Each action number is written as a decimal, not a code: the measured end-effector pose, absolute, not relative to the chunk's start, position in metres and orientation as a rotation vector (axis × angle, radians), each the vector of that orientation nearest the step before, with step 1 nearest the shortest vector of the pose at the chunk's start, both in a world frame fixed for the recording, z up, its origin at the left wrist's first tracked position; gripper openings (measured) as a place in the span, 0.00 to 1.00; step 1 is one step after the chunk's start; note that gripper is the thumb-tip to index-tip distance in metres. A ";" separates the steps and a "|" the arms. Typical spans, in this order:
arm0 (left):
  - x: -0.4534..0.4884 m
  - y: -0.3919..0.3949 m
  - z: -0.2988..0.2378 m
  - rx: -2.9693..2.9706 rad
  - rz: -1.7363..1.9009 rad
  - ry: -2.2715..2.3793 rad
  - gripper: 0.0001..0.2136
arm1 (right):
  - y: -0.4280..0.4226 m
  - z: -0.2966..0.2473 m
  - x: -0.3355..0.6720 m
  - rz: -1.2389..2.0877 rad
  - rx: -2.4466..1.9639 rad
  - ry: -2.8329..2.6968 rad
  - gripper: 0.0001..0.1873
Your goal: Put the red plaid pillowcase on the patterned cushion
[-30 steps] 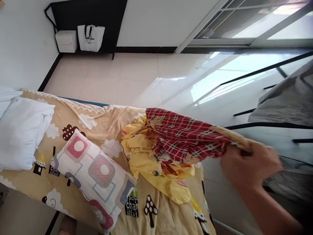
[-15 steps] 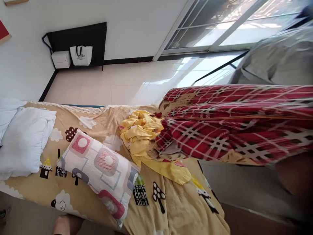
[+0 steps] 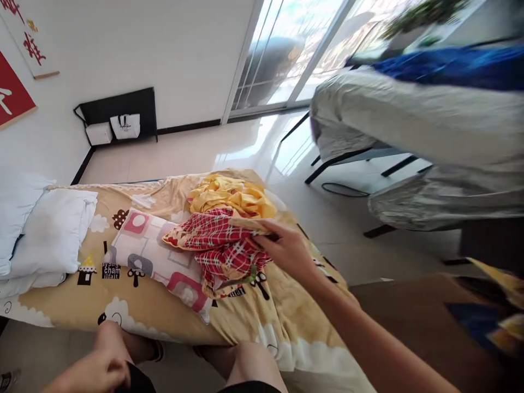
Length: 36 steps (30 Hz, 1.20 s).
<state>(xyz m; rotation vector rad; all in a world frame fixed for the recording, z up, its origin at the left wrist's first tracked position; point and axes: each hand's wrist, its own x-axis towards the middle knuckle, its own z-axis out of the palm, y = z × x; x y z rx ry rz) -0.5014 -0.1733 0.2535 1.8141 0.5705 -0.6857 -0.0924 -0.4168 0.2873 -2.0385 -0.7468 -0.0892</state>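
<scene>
My right hand (image 3: 284,245) reaches across the bed with its fingers closed on a red plaid cloth (image 3: 219,229). The cloth has cream edging and lies crumpled, partly over a patterned pillow (image 3: 141,240) in white, pink and grey. Behind it is a bunched yellow cloth (image 3: 233,194). Down at the lower left, my left hand (image 3: 96,371) is near my knee, its fingers curled with nothing visible in them. Under these things spreads a tan bedsheet (image 3: 164,311) printed with sheep, clouds and mushrooms.
White pillows (image 3: 57,234) lie at the left end of the bed. A black shelf (image 3: 145,117) with a white bag (image 3: 125,126) stands by the far wall. At right are covered furniture (image 3: 368,109) and a brown surface (image 3: 409,311).
The red plaid cloth was stretched out to the right in the air; now it lies bunched on the bed and pillow. My view has shifted, and both my hands show now.
</scene>
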 end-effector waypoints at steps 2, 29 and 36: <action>-0.472 -0.166 0.261 1.896 -0.631 0.480 0.15 | -0.418 0.304 -0.111 -0.045 -1.976 -0.855 0.13; -0.397 -0.118 0.376 2.150 0.615 0.325 0.07 | -0.309 0.343 -0.194 0.124 -1.887 -1.367 0.47; -0.373 -0.131 0.409 2.640 0.626 0.350 0.10 | -0.258 0.301 -0.204 0.230 -1.885 -1.416 0.18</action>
